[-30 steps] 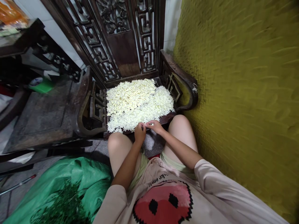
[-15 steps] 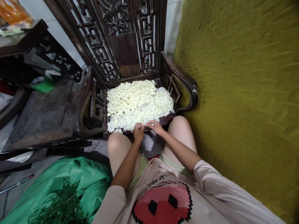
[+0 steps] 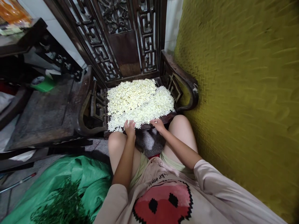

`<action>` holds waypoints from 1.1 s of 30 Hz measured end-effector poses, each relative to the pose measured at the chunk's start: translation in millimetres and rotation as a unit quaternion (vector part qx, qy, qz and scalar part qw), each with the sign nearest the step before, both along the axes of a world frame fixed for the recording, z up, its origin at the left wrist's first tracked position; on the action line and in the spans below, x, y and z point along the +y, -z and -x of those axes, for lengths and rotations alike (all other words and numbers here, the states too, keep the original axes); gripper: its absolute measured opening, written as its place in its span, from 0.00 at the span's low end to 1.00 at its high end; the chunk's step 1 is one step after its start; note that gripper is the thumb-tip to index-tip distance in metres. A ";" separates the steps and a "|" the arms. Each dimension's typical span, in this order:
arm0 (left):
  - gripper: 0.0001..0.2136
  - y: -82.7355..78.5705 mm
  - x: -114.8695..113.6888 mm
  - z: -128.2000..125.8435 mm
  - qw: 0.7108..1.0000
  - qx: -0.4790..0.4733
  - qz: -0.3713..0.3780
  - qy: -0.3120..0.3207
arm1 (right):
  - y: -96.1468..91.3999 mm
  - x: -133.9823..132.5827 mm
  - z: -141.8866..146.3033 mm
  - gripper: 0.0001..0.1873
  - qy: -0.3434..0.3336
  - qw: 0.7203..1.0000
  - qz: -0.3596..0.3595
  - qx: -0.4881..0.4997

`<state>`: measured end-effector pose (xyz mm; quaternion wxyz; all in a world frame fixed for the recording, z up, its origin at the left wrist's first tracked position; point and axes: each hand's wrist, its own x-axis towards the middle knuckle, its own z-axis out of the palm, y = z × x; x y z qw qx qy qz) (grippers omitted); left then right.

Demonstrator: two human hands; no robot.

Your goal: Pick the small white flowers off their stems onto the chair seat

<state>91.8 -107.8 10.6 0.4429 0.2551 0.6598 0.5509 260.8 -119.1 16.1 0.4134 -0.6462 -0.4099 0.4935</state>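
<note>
On one chair (image 3: 185,83), one flower heap (image 3: 140,100), left hand (image 3: 130,128), right hand (image 3: 158,124)

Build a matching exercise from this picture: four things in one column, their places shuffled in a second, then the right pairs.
Things
1. left hand
2. right hand
3. white blossoms
4. green sheet

Places
A. on the floor by the person's left knee, with leafy sprigs on it
B. heaped over the seat of the carved chair
C. fingers on the near left edge of the heap
D. at the seat's front edge, on the heap's right side

Pairs: 1-C, 2-D, 3-B, 4-A
</note>
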 end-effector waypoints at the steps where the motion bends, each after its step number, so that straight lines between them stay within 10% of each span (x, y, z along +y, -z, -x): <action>1: 0.16 -1.3 -3.1 -2.3 0.999 0.044 -0.014 0.023 | 1.3 -0.7 0.5 0.12 -0.004 1.000 0.008 0.003; 9: 0.08 -13.4 -30.1 -27.8 0.873 0.325 -0.188 0.312 | -5.8 -5.2 1.3 0.15 -0.068 0.996 0.000 0.055; 33: 0.10 -17.6 -28.4 -25.5 0.954 0.129 -0.093 0.256 | -18.1 -6.5 4.0 0.15 -0.106 0.988 0.008 0.115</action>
